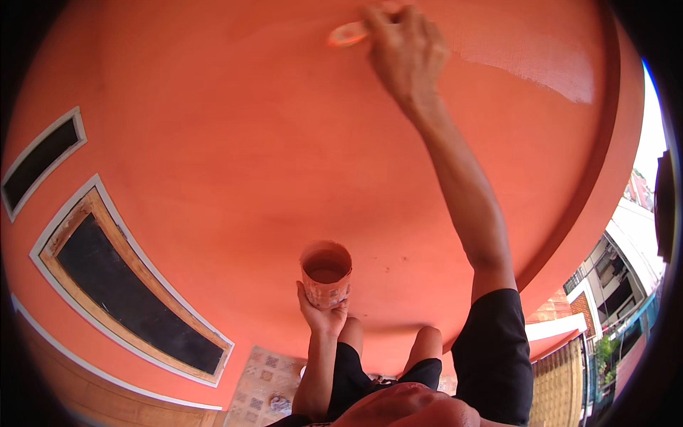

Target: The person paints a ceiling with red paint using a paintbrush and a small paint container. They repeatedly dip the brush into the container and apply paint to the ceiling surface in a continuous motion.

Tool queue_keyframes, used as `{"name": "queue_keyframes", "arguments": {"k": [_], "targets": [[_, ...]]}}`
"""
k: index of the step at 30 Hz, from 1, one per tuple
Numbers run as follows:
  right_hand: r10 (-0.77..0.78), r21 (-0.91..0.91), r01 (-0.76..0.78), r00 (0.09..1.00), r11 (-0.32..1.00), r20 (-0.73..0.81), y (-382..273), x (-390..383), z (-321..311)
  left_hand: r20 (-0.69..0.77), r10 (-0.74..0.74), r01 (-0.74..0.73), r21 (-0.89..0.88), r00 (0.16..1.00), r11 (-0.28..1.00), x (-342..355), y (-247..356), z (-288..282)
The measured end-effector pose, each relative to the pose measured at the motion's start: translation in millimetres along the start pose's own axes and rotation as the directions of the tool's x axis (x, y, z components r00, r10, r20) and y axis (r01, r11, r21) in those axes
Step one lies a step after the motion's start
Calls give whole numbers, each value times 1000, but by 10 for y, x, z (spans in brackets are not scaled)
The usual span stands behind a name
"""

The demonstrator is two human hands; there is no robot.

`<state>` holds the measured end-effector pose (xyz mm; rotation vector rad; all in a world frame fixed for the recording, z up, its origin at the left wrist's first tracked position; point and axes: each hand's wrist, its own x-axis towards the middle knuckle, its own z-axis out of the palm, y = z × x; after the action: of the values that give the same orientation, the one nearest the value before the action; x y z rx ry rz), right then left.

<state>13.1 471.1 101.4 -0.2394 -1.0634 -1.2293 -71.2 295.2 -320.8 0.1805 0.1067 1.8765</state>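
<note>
One cup (325, 293) and one brush (348, 34) were shown with two grips (409, 57). At left, two framed dark panels (135, 288) were counted.

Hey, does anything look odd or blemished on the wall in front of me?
Yes: a pale patch with a ragged edge, right of your right hand, breaks the orange wall's colour. Small dark specks also mar it, right of the paint cup.

Home exterior, orange wall (213, 178), framed window (135, 295)
</note>
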Motion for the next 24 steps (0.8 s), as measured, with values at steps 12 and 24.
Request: {"name": "queue_keyframes", "arguments": {"k": [12, 24], "targets": [[338, 368, -511, 831, 777, 441, -207, 205, 124, 27, 73, -74, 20, 997, 997, -165, 38, -100], [8, 74, -21, 985, 997, 172, -349, 50, -70, 40, 42, -41, -43, 998, 998, -31, 103, -290]]}}
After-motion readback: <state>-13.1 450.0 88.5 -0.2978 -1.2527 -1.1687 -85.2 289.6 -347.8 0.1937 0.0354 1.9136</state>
